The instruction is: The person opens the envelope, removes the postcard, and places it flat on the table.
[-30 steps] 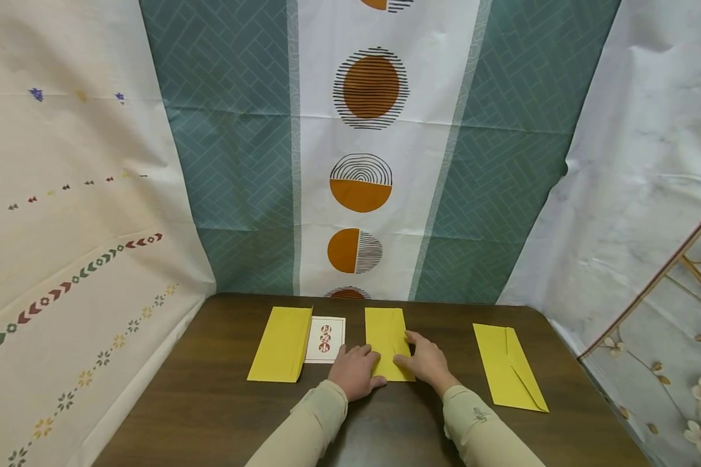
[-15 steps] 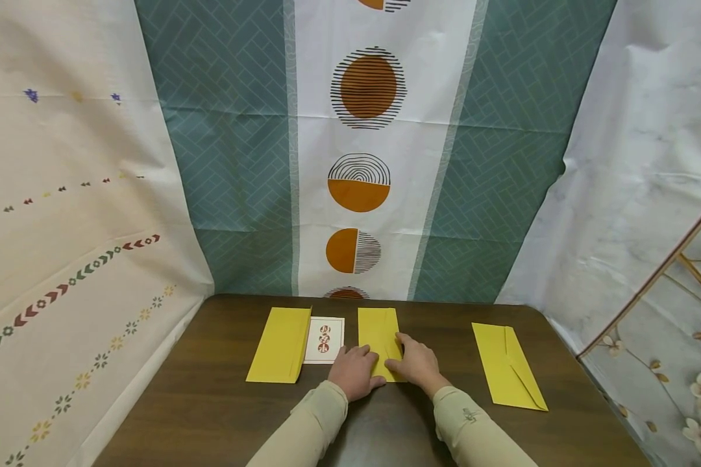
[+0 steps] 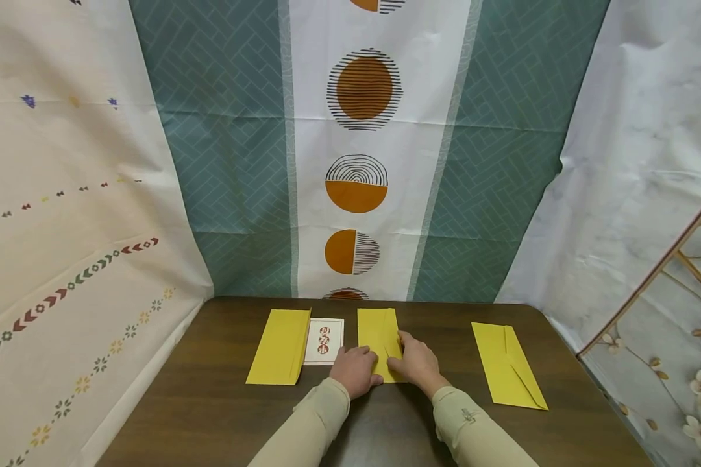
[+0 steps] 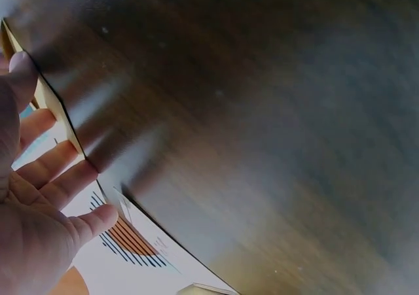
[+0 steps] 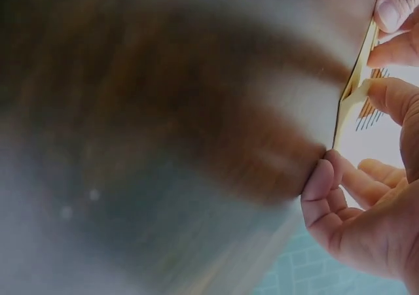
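Note:
In the head view a yellow envelope (image 3: 376,329) lies flat at the middle of the table, seam side up. My left hand (image 3: 352,372) rests on its lower left edge, fingers extended forward; the left wrist view shows the fingertips along the paper. At the right edge, my right hand (image 3: 418,364) holds the same envelope, thumb on its face and bent fingers at its side. The right wrist view shows that thumb (image 5: 389,97) at the seam, where the paper is slightly raised, and the curled fingers (image 5: 321,184) down at the table.
Left of the hands lies another yellow envelope (image 3: 276,350), its right side overlapping a white card (image 3: 325,342) with red round characters. A third yellow envelope (image 3: 509,364) lies slanted at the right of the dark wooden table (image 3: 210,415). Patterned cloths (image 3: 245,162) hang behind.
Between the first and second frames the middle envelope slid slightly left together with my right hand. Since then both hands have stayed nearly still; the head view has shifted slightly.

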Available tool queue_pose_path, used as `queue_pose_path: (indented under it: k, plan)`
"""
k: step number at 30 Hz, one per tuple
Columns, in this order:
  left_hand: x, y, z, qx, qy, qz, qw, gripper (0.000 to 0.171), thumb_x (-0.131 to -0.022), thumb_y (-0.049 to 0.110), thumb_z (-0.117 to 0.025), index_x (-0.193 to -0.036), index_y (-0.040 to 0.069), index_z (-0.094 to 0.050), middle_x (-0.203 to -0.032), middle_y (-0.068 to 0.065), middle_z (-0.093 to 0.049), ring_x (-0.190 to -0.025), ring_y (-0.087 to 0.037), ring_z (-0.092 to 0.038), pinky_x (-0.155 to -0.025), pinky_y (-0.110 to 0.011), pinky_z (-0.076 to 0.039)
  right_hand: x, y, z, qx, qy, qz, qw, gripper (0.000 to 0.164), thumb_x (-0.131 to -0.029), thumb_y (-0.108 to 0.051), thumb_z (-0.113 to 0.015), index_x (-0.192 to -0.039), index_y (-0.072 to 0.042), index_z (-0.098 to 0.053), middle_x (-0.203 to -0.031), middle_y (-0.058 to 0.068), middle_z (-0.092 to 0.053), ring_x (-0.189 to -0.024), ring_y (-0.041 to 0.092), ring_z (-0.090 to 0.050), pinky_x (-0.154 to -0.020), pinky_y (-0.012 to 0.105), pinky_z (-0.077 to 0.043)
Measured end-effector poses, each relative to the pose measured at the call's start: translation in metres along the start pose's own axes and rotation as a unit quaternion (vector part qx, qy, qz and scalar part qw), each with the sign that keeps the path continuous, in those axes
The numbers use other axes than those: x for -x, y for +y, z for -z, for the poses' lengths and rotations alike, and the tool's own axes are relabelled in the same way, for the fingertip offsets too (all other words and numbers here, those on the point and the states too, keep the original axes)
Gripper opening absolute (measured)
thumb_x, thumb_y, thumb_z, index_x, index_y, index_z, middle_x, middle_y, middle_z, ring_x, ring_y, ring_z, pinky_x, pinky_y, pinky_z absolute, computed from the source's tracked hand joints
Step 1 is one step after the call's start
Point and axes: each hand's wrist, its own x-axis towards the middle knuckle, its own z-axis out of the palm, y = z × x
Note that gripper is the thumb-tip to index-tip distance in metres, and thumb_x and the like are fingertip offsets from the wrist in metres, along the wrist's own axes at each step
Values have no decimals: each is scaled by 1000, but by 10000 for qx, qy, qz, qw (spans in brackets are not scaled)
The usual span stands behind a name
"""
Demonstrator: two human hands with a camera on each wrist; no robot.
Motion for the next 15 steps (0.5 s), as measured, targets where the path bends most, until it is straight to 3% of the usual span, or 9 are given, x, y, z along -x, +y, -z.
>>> queue_pose_path:
  k: [15]
  plan:
    - [1, 0, -5, 12, 213, -22, 9998, 44, -92, 52, -80, -120, 19, -78, -132, -5, -76, -125, -25, -71, -104, -59, -54, 5, 13, 19, -654, 113, -140, 9977, 75, -91, -30, -82, -155, -4, -52, -138, 25, -70, -121, 42, -70, -100, 60, -57]
